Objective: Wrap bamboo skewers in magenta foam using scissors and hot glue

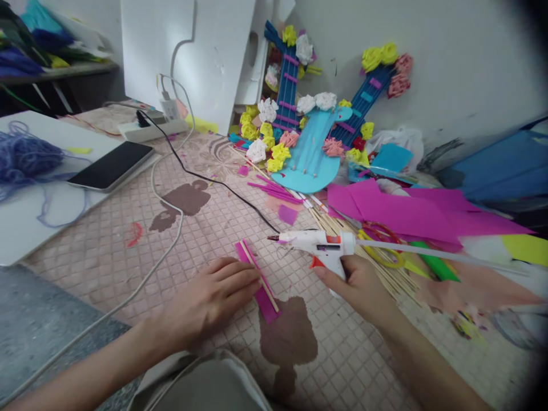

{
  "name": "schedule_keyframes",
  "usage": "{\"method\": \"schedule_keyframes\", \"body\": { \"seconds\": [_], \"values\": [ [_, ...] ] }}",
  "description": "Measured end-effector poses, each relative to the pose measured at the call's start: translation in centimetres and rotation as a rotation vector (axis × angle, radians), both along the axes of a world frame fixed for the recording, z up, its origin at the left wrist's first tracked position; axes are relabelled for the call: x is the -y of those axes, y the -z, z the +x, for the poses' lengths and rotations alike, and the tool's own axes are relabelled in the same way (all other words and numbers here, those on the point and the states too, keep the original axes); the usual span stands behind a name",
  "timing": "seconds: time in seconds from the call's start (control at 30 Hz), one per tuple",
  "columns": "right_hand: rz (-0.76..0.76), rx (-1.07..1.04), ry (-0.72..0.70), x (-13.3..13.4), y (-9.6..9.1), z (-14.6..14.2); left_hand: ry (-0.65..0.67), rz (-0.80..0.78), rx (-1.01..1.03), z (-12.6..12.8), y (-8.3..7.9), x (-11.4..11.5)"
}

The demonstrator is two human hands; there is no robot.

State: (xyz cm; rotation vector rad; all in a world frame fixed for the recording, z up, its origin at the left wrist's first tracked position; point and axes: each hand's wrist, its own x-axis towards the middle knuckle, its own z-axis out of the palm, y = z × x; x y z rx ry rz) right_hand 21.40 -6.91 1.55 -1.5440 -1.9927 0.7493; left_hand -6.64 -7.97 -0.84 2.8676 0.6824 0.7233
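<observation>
My left hand [226, 288] lies over a narrow magenta paper strip [269, 311], its fingers together and pressing down. A thin wooden stick [246, 249] runs lengthwise along the strip and passes under my fingertips. My right hand [363, 291] is closed around the handle of a white hot glue gun [299, 241] with an orange trigger. The gun's dark nozzle points left, above the table and apart from the strip's upper end. A long translucent glue stick [428, 251] sticks out of its rear.
Paper-flower guitar shapes [314, 148] lean at the back wall. Magenta sheets [394, 208], wooden skewers [329, 222] and yellow-handled scissors [398, 262] lie right. A black cord [214, 181] and a white cable [180, 222] cross the table. A phone [113, 165] and purple yarn [28, 154] lie left.
</observation>
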Motion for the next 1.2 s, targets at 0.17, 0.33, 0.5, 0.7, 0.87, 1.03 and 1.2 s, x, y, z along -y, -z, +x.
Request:
{"method": "schedule_keyframes", "body": {
  "seconds": [0.17,0.33,0.5,0.7,0.87,1.03,1.2],
  "values": [
    [-0.023,0.052,-0.024,0.1,0.1,-0.4,-0.047,-0.017,-0.055,0.1,0.2,-0.1],
    [-0.034,0.013,-0.069,0.2,0.2,-0.8,-0.032,-0.034,-0.064,-0.1,0.3,-0.1],
    [-0.019,0.033,-0.094,0.2,0.2,-0.8,-0.038,-0.082,-0.067,0.0,0.0,-0.1],
    [-0.016,0.046,-0.073,0.2,0.0,-0.9,-0.037,-0.123,-0.064,-0.3,0.4,0.0],
    [-0.026,0.030,-0.086,0.2,0.1,-0.9,-0.030,-0.123,-0.069,-0.3,0.6,0.1],
    [-0.019,0.068,-0.108,0.1,0.0,-1.2,-0.053,-0.147,-0.061,-0.2,0.7,0.2],
    [-0.033,0.033,-0.137,-0.1,-0.3,-2.0,-0.042,-0.143,-0.083,-0.2,0.8,0.1]
  ]
}}
